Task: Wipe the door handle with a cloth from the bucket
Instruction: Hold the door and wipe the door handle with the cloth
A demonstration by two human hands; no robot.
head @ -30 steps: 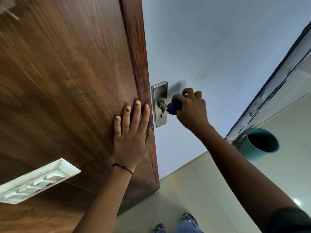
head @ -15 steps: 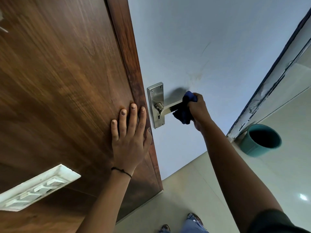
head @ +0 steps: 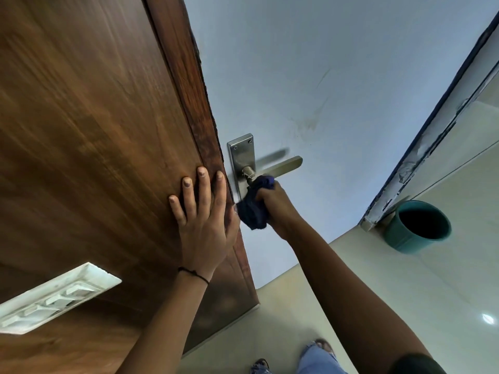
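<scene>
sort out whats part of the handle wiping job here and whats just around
In the job: door handle, blue cloth, right hand, left hand bracing the door, teal bucket.

Just around: white switch plate, wall, floor.

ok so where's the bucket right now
In the head view the teal bucket stands on the floor at the right, against the foot of the door frame, well clear of the right hand.

Pale blue wall (head: 337, 76), glossy beige tiled floor (head: 405, 292), white switch plate (head: 54, 298), light glare
</scene>
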